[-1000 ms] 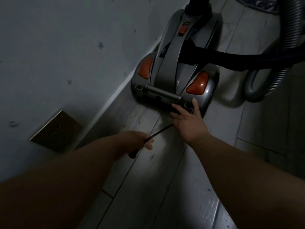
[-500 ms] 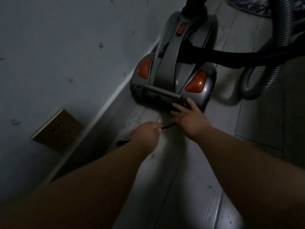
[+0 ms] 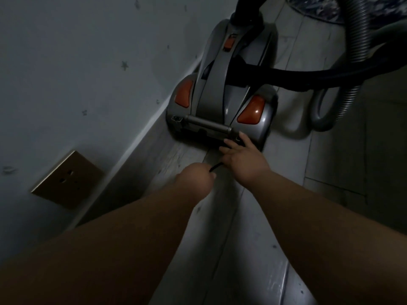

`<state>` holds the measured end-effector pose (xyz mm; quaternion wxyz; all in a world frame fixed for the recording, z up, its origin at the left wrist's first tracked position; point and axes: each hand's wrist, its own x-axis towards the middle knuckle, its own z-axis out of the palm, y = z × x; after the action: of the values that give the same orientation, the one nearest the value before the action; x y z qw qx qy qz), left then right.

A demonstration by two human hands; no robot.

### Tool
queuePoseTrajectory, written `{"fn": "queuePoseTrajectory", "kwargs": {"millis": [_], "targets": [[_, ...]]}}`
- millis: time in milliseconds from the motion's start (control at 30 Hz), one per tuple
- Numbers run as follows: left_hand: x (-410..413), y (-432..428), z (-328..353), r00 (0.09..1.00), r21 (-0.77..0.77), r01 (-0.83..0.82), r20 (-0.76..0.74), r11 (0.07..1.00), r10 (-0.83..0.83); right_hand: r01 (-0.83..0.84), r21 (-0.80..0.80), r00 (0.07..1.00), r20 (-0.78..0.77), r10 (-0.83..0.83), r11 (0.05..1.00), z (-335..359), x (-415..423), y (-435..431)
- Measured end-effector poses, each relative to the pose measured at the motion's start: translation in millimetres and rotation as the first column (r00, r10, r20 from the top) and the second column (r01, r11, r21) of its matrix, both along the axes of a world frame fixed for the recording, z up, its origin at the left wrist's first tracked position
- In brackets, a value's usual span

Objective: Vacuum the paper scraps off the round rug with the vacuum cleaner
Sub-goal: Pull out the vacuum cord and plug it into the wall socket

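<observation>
Gripping the cord [image 3: 215, 167] is the left hand [image 3: 195, 179]; right hand [image 3: 242, 160], spread, touches vacuum cleaner [image 3: 217, 89].

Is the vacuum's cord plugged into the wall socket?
No: the wall socket shows bare holes, and the left hand grips the power cord behind the vacuum cleaner.

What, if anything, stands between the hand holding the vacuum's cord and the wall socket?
Nothing visible. The left hand grips the black cord behind the vacuum cleaner; the wall socket lies to its left, with only floor and skirting board between.
</observation>
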<state>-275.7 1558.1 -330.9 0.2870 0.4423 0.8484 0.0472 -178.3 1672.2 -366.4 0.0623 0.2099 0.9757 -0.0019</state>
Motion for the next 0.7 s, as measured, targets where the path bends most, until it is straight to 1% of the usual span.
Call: {"fn": "queuePoseTrajectory", "kwargs": {"millis": [67,133,167,267,333,400,500,600,700], "targets": [[6,16,1,1.000,-0.042,-0.006,-0.016,0.999,0.005,-0.017,-0.035,1.000,-0.019,0.016,0.999,-2,0,4],[8,22,2,0.999,-0.051,-0.027,-0.032,0.998,0.025,-0.041,-0.041,0.999,-0.031,0.040,0.998,-5,0,8],[7,19,3,0.999,-0.030,-0.042,-0.024,0.999,0.042,-0.051,-0.037,0.998,-0.038,0.050,0.998,-7,0,9],[0,4,12,0.998,0.102,-0.067,0.006,0.993,0.067,-0.046,-0.021,0.998,-0.032,0.046,0.999,-10,0,9],[-5,-9,23,1.000,0.093,0.012,-0.008,0.996,-0.011,-0.032,0.006,0.999,-0.017,0.032,0.999,-9,-2,6],[-15,-24,32,0.994,0.120,0.100,-0.043,0.988,-0.096,-0.009,0.042,1.000,0.012,0.008,0.999,-9,-4,3],[-32,-51,38,0.989,0.084,0.149,-0.031,0.985,-0.146,-0.010,0.102,0.997,0.072,0.002,0.995,-8,-8,-3],[-38,-61,34,0.994,0.043,0.105,0.016,0.994,-0.106,-0.049,0.126,0.995,0.091,0.038,0.991,-4,-11,-7],[-26,-49,24,0.999,0.022,-0.001,0.047,1.000,0.000,-0.062,0.127,0.997,0.051,0.056,0.990,0,-11,-3]]}}
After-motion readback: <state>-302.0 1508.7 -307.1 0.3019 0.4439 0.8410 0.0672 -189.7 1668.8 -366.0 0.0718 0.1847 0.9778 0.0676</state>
